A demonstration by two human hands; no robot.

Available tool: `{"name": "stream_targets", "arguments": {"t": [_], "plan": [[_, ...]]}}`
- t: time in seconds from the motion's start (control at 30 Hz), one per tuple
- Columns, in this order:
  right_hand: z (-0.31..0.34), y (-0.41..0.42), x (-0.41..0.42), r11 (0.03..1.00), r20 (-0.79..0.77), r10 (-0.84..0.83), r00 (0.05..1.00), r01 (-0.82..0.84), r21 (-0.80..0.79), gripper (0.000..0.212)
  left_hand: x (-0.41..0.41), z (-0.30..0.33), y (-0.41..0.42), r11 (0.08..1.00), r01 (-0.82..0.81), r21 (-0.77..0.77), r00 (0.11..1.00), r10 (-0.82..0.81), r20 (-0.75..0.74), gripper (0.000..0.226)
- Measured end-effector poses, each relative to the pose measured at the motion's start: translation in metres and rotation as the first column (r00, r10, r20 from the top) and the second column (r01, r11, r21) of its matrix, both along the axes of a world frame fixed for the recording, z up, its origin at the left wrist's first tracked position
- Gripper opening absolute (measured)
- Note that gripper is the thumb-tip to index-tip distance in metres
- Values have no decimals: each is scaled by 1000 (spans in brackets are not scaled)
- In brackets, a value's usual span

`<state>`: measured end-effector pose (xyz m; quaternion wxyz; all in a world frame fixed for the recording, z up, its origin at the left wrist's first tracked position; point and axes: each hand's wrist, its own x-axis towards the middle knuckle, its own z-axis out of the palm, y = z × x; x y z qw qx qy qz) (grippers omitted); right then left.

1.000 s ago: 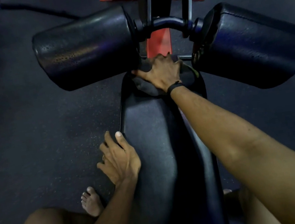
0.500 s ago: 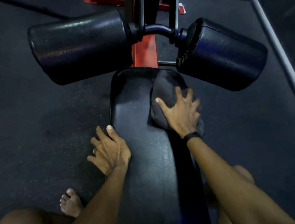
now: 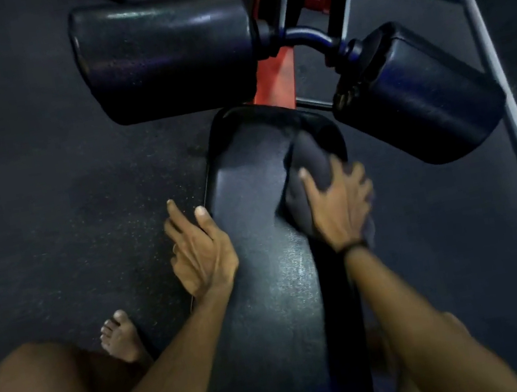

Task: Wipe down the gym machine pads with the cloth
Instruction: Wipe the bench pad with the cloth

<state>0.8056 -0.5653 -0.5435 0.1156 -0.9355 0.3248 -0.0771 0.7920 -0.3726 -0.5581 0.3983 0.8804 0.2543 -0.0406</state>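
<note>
Right grip (image 3: 337,206), fingers spread, presses the cloth (image 3: 308,167) flat on the seat pad (image 3: 251,203); near the pad's edge, the cloth could slide off.

Two roller pads — upper left (image 3: 165,54) and right (image 3: 419,100) — one seat pad (image 3: 250,197), one cloth (image 3: 308,167), two hands — left (image 3: 200,253), right (image 3: 341,206).

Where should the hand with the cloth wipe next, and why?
Probably slide the right hand and the cloth sideways across the seat pad toward the left hand, since the cloth sits on the pad's right side.
</note>
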Motion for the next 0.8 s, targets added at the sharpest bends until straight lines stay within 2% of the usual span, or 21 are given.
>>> {"name": "stream_targets", "arguments": {"t": [0.03, 0.1, 0.2, 0.27, 0.37, 0.43, 0.5, 0.57, 0.67, 0.73, 0.8], "plan": [[-3, 0, 42, 998, -19, -52, 998, 51, -30, 68, 0, -2, 2, 1000, 0, -5, 1000, 0, 13, 64], [-3, 7, 101, 990, -83, -59, 995, 48, -131, 68, -2, -1, 2, 1000, 12, -26, 999, -11, 43, 69], [-3, 38, 125, 976, -103, 87, 991, -105, -193, 65, -2, -1, 2, 998, 17, -52, 997, -13, 73, 72], [0, 53, 94, 936, -109, 275, 955, -292, -198, 62, -3, 1, 2, 997, -3, -74, 996, 9, 87, 72], [7, 60, -9, 811, -98, 566, 819, -574, -114, 56, -5, 3, 2, 989, -53, -141, 991, 70, 118, 70], [9, 45, -82, 716, -119, 680, 723, -690, -106, 57, -6, 3, 3, 984, -59, -166, 986, 84, 146, 73], [4, 3, -115, 665, -108, 724, 681, -731, -155, 59, -7, 3, 3, 986, -44, -158, 984, 70, 162, 75], [1, -37, -92, 715, -101, 675, 731, -681, -158, 60, -7, 2, 2, 989, -28, -144, 985, 52, 165, 74], [0, -38, -3, 906, -42, 384, 923, -385, -178, 57, -6, -2, 2, 992, -13, -128, 989, 32, 145, 73], [0, -11, 53, 939, -74, 264, 962, -273, -210, 56, -6, -2, 1, 995, 0, -104, 990, 14, 137, 73], [0, 28, 76, 935, -86, 267, 960, -279, -218, 55, -5, -2, 1, 996, 0, -86, 991, 12, 135, 70]]}}
